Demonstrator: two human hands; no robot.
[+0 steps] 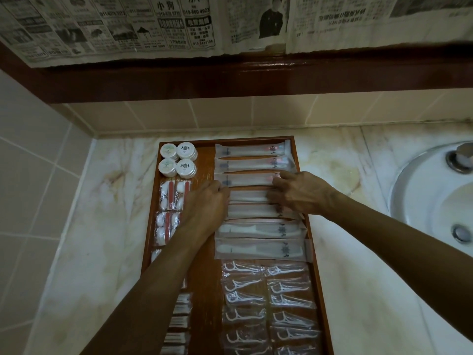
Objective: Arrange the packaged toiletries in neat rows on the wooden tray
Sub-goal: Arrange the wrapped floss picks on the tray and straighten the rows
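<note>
A long wooden tray (204,265) lies on the marble counter. Its right column holds several frosted toothbrush packets (250,151) in a row, with comb packets (258,248) below them and clear floss-pick packets (245,293) nearest me. My left hand (204,208) rests with curled fingers on the left ends of the middle packets (249,196). My right hand (299,192) touches their right ends, fingers bent over them. Round soap packs (178,160) sit at the tray's far left, above vanity kit packets (170,196) with cotton and red files. My left forearm hides some left-column packets.
A white sink (435,201) with a metal tap (460,157) lies to the right. A tiled wall and a dark wooden ledge (256,78) covered with newspaper rise behind the tray. Small white packets (179,321) lie at the tray's near left.
</note>
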